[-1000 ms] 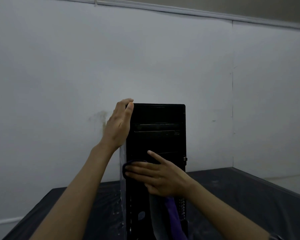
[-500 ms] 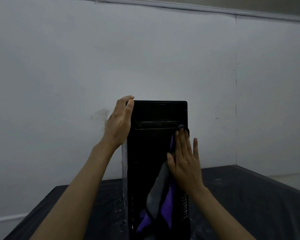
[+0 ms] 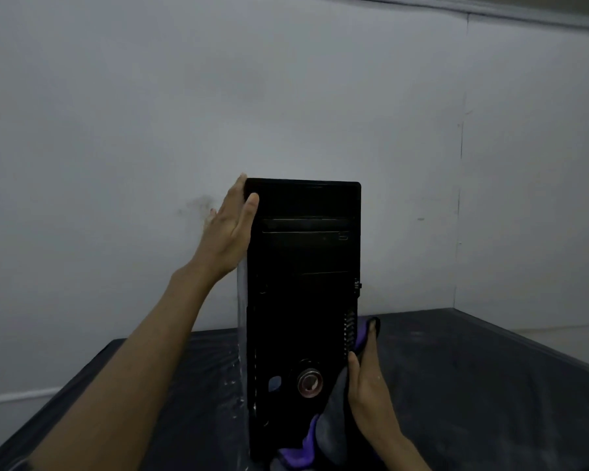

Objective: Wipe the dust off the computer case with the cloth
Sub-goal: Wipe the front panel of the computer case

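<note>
A black computer case (image 3: 303, 300) stands upright on a dark table, its front panel facing me, with a round power button low down. My left hand (image 3: 228, 236) grips its upper left edge, thumb on the front. My right hand (image 3: 368, 385) presses a purple and grey cloth (image 3: 327, 433) flat against the case's lower right side. The cloth hangs down past the bottom right corner of the front panel.
The dark table (image 3: 473, 385) carries dusty smears and a shiny wet-looking patch to the left of the case. White walls (image 3: 116, 130) close in behind and to the right, meeting in a corner at the right.
My right hand has slid with the cloth from the upper right of the front panel down to the lower right side of the case. The left hand keeps its hold at the top left.
</note>
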